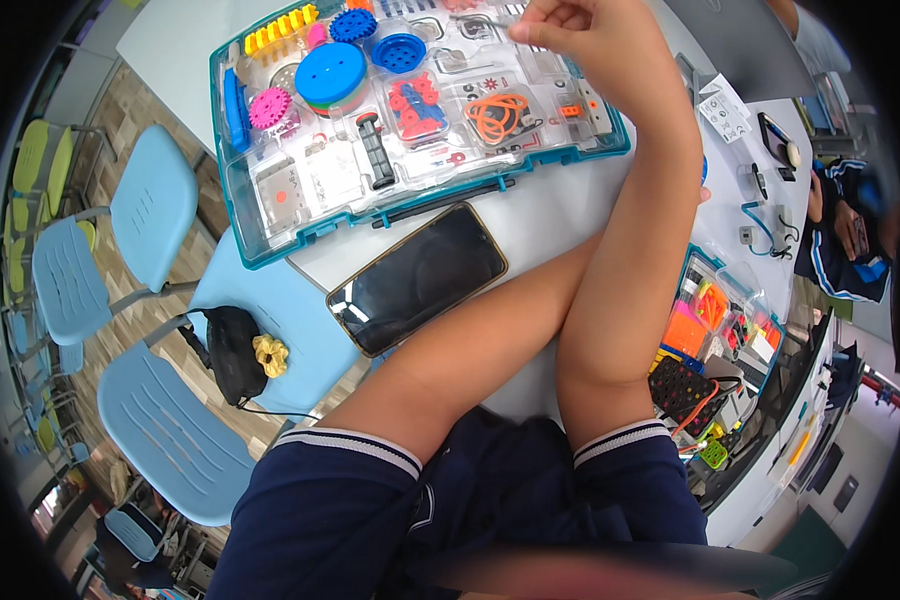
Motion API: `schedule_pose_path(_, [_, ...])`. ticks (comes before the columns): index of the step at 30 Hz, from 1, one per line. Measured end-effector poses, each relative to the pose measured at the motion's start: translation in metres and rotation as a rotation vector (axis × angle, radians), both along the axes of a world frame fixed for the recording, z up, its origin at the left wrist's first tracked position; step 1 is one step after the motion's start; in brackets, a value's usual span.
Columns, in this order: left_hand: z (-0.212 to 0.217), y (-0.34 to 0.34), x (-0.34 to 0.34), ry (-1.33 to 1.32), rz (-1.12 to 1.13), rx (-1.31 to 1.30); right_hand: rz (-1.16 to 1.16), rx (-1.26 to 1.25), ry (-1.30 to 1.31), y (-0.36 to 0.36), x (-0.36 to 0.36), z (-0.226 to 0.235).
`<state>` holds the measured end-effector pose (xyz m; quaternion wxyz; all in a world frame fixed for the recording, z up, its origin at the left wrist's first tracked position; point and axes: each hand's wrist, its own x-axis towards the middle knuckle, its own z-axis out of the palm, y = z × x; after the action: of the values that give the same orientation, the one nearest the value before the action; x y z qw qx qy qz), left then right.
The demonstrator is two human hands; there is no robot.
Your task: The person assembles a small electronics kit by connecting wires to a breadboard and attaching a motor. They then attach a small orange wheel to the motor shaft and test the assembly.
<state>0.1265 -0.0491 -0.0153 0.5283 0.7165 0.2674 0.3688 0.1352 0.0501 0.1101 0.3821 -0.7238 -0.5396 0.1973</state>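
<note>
My right hand (pixel 582 24) is over the far right part of a clear plastic parts case (pixel 255 215) with a teal rim. Its thumb and fingers are pinched together near a thin grey piece; what they hold is too small to make out. My left forearm crosses beneath the right one. Only a bit of my left hand (pixel 705 194) shows past the right forearm, beside a sliver of something blue (pixel 705 168). The case holds a blue disc (pixel 330 74), a pink gear (pixel 270 108), a blue gear (pixel 353 26), orange bands (pixel 496 118) and a grey cylindrical piece (pixel 375 150).
A black phone (pixel 418 278) lies on the white table before the case. Right of me stands a second parts case (pixel 685 335) with a dark dotted pouch (pixel 682 388). Light blue chairs (pixel 170 430) are at left, one bearing a black pouch (pixel 234 352). Another person (pixel 850 225) is at far right.
</note>
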Motion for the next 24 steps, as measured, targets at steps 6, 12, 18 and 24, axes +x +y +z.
schedule_pose_path(6, [-0.001,-0.003,-0.002,-0.002,0.012,0.024,0.008,-0.186,-0.116,0.002,-0.007,-0.002])
schedule_pose_path(12, [-0.001,-0.004,-0.004,0.002,0.028,0.049,0.062,-0.054,-0.144,-0.007,-0.016,0.0])
schedule_pose_path(18, [-0.002,-0.005,-0.004,-0.001,0.042,0.058,0.119,-0.048,-0.077,-0.004,-0.016,0.0])
schedule_pose_path(24, [-0.003,-0.004,-0.003,0.006,0.052,0.075,0.115,-0.029,-0.006,0.004,-0.016,-0.002])
